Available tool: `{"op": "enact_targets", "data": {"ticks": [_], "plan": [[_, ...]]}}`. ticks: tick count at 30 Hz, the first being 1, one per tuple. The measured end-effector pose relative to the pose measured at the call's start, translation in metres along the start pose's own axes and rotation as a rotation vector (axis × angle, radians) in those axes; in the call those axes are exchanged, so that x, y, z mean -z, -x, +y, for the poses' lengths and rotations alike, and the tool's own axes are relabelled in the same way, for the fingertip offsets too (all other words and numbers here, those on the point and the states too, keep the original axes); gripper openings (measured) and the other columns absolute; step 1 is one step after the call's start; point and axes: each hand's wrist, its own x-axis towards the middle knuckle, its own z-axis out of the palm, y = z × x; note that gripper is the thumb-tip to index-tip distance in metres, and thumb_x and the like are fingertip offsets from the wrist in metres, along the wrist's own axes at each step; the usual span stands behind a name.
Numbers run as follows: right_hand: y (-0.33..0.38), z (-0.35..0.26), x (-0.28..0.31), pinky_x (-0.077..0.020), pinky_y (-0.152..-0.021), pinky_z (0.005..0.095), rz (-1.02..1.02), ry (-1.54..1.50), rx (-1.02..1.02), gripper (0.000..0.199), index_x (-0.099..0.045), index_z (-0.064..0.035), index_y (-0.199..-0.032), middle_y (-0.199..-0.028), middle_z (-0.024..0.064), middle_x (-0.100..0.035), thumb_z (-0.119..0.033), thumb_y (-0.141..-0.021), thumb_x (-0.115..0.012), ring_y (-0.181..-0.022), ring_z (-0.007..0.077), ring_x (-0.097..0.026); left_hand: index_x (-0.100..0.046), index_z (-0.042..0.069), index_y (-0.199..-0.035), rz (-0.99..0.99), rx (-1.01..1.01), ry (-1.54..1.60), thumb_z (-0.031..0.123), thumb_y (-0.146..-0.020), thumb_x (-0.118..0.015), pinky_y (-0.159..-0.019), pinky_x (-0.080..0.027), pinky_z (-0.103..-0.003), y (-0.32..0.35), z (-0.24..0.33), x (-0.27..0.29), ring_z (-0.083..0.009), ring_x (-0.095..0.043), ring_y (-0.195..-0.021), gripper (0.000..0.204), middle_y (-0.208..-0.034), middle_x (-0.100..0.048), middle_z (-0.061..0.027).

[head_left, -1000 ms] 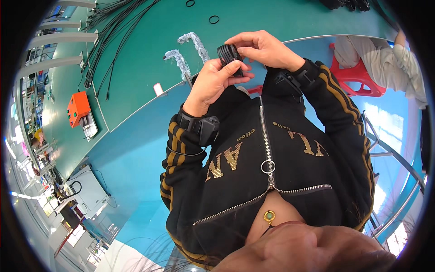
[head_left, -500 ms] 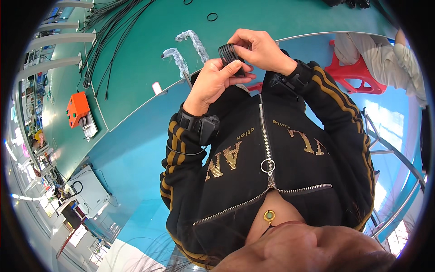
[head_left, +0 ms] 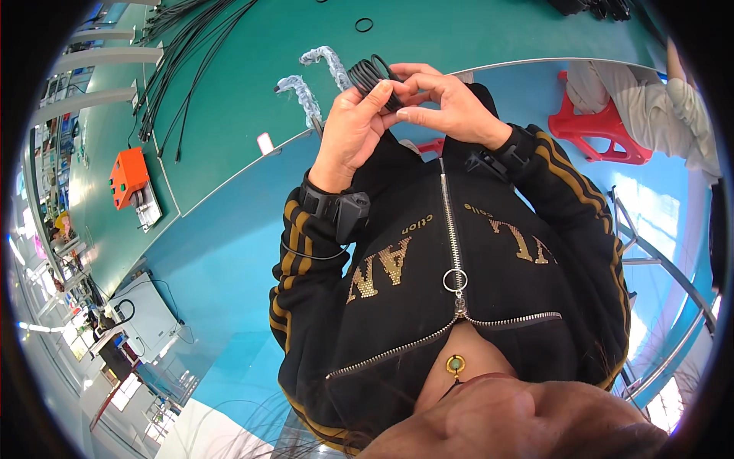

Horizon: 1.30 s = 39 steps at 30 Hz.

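Observation:
A small coil of black cable (head_left: 368, 76) is held up over the table's near edge, with several turns lying side by side. My left hand (head_left: 353, 134) is closed on its lower side, thumb across the turns. From the right, my right hand (head_left: 453, 107) grips the coil's other side, fingers curled around it and thumb below. One loop stands a little apart from the others at the top right. The fingers partly hide the coil's lower end. Close behind the coil, two prongs wrapped in clear plastic (head_left: 300, 99) rise at the table edge.
On the green table (head_left: 245, 84) lie a bundle of long black cables (head_left: 187, 65) at the left and a black ring (head_left: 357, 26) at the back. An orange box (head_left: 128, 178) stands at the far left. A red stool (head_left: 592, 138) and another person's light clothing (head_left: 634, 99) are at the right.
My right hand has slid from pinching the coil's top to its right side, its fingers more spread. The coil has tilted and shifted slightly left; a loop now stands out.

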Motion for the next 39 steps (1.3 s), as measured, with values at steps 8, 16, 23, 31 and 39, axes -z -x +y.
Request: {"op": "enact_targets", "data": {"ticks": [8,16,23,31,39], "plan": [[-0.003,0.005,0.007,-0.0437,-0.095,0.0367,-0.095,-0.059,0.05,0.021,-0.062,0.001,-0.101,-0.138,0.0145,-0.041,-0.012,-0.085,-0.063,-0.121,0.0247,-0.047,-0.06,-0.003,-0.105,-0.037,-0.007,0.055,0.018,-0.095,-0.052,-0.089,-0.051,-0.037,0.003,-0.001,-0.006,-0.0195,-0.062,-0.096,0.025,-0.103,-0.063,-0.0114],[-0.004,0.006,0.01,-0.0433,-0.097,0.0363,-0.131,-0.025,0.031,0.024,-0.063,0.0013,-0.107,-0.14,0.0135,-0.039,-0.004,-0.084,-0.059,-0.125,0.0249,-0.044,-0.06,-0.004,-0.108,-0.039,-0.02,0.014,0.015,-0.095,-0.052,-0.088,-0.052,-0.037,0.001,-0.006,-0.007,-0.0194,-0.062,-0.096,0.024,-0.105,-0.062,-0.011],[-0.005,0.003,0.005,-0.0445,-0.095,0.0336,-0.115,-0.078,-0.01,0.026,-0.062,0.0017,-0.108,-0.139,0.0122,-0.042,0.0,-0.083,-0.059,-0.118,0.0238,-0.051,-0.058,-0.003,-0.11,-0.063,-0.042,-0.093,0.016,-0.096,-0.05,-0.092,-0.05,-0.041,-0.002,-0.009,0.001,-0.0218,-0.06,-0.102,0.024,-0.108,-0.061,-0.011],[-0.007,0.004,0.011,-0.0463,-0.093,0.0326,-0.128,0.053,0.07,0.022,-0.064,0.0004,-0.103,-0.137,0.0127,-0.045,0.003,-0.082,-0.058,-0.113,0.0238,-0.055,-0.061,-0.004,-0.106,-0.088,-0.031,0.001,0.014,-0.094,-0.053,-0.089,-0.052,-0.037,0.001,-0.003,-0.003,-0.0198,-0.061,-0.097,0.022,-0.104,-0.062,-0.0112],[-0.011,0.006,0.023,-0.0503,-0.083,0.032,-0.102,0.172,0.208,0.021,-0.064,-0.0013,-0.1,-0.128,0.0116,-0.052,0.004,-0.081,-0.058,-0.102,0.023,-0.06,-0.062,-0.005,-0.103,-0.063,-0.1,-0.068,0.013,-0.094,-0.054,-0.089,-0.051,-0.036,0.0,-0.007,-0.001,-0.0211,-0.061,-0.099,0.021,-0.105,-0.062,-0.0131]]}}
